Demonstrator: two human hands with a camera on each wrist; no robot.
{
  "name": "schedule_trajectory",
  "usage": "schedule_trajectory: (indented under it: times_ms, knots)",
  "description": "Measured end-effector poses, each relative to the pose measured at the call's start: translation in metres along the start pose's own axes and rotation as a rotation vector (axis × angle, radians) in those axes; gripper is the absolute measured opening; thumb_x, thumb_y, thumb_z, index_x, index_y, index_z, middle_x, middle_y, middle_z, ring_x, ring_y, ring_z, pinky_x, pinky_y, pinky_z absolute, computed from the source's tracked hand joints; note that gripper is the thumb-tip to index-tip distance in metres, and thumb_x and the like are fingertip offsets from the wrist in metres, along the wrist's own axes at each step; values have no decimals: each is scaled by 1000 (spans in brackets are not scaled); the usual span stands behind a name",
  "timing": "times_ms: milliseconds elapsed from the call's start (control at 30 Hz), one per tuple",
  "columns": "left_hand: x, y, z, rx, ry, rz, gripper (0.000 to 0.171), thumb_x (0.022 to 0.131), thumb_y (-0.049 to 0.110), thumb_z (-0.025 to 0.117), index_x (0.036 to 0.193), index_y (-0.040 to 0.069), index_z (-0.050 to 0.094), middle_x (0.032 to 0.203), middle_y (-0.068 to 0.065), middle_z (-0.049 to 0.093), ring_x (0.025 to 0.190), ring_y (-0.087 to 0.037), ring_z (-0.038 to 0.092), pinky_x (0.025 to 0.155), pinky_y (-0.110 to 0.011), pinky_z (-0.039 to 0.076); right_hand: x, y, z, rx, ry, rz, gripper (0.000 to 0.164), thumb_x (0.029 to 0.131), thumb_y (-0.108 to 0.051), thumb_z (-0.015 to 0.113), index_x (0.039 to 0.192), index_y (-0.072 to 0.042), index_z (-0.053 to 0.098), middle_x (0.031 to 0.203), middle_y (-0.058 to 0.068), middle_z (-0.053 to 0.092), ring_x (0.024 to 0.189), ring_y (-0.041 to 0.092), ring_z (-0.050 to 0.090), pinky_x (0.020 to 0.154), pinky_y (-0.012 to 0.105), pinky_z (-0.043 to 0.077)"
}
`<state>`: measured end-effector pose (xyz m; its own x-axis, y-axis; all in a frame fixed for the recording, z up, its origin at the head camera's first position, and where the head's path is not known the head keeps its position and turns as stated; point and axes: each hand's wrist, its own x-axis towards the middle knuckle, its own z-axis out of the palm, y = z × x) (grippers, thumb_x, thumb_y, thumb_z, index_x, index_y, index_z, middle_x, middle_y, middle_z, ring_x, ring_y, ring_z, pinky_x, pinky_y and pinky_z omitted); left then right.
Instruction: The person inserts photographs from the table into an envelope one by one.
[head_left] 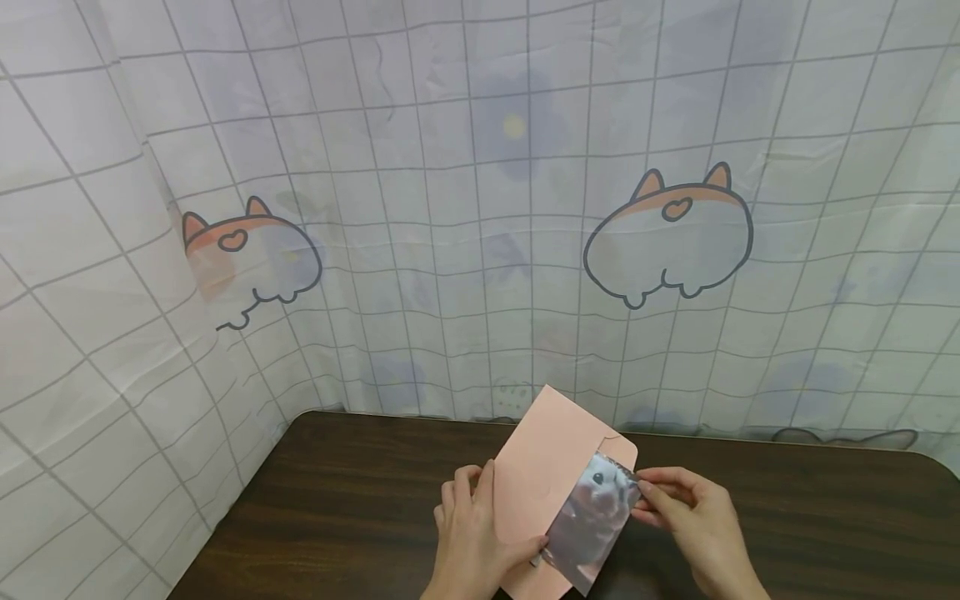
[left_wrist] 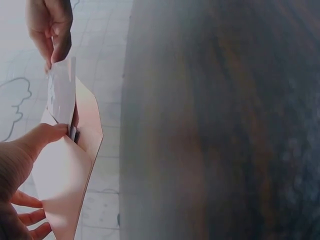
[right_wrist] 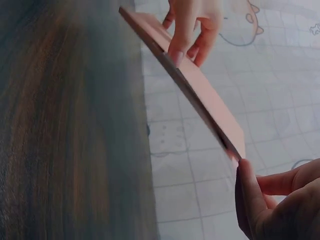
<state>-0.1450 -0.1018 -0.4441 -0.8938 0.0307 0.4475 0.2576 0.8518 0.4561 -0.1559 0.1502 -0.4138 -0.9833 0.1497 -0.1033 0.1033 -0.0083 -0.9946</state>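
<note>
A pink envelope [head_left: 536, 454] is held tilted over the table, its opening facing right. My left hand [head_left: 471, 533] grips it, with the thumb at the edge of the opening and the other fingers along its left side. Partly out of the opening sticks a glossy photo print [head_left: 588, 529] of a pale furry animal; its inner part is hidden in the envelope. My right hand [head_left: 693, 521] pinches the print's upper right corner between thumb and fingers. In the left wrist view, the print [left_wrist: 60, 92] rises from the envelope [left_wrist: 62, 170] beside the left thumb.
Beneath the hands is a dark wood-grain table [head_left: 337, 500] with rounded far corners. Behind it and along the left hangs a pale grid-patterned curtain [head_left: 450, 250] with cartoon animal prints, close to the table's far edge.
</note>
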Motion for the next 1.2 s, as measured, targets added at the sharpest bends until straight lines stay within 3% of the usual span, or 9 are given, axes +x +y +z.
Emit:
schedule_trajectory:
  times_ms: [167, 367, 600, 967, 1200]
  knots:
    - [0, -1, 1, 61, 20, 27, 103, 59, 47, 100, 141, 3, 57, 126, -12, 50, 108, -29, 45, 80, -42, 36, -2, -1, 3, 8, 31, 5, 24, 100, 10, 64, 121, 21, 64, 91, 7, 75, 75, 10, 74, 74, 27, 62]
    - [1, 0, 0, 16, -20, 14, 103, 61, 48, 99, 142, 2, 57, 127, -13, 50, 108, -29, 46, 80, -42, 36, -4, -1, 6, 19, 51, -4, 26, 99, 11, 63, 122, 23, 62, 93, 5, 76, 76, 8, 74, 74, 25, 62]
    - [1, 1, -1, -4, -40, 12, 103, 62, 48, 99, 143, 1, 56, 127, -13, 50, 109, -30, 46, 80, -42, 36, -5, 0, 8, -67, 87, -37, 27, 99, 7, 67, 123, 20, 66, 95, 3, 78, 71, 7, 70, 71, 20, 58]
    - [0, 4, -1, -7, -56, 4, 102, 63, 49, 99, 142, 3, 56, 127, -13, 50, 109, -29, 45, 79, -40, 34, -8, 0, 11, -91, 85, -35, 30, 99, 4, 69, 125, 19, 66, 101, 11, 80, 71, 7, 73, 73, 17, 58]
    - [1, 6, -3, -36, -82, -20, 102, 63, 47, 100, 143, 2, 55, 127, -14, 49, 110, -31, 45, 78, -41, 34, -12, -1, 13, -249, 144, -123, 23, 96, 1, 73, 116, 13, 74, 92, 14, 80, 66, -1, 72, 64, 14, 55]
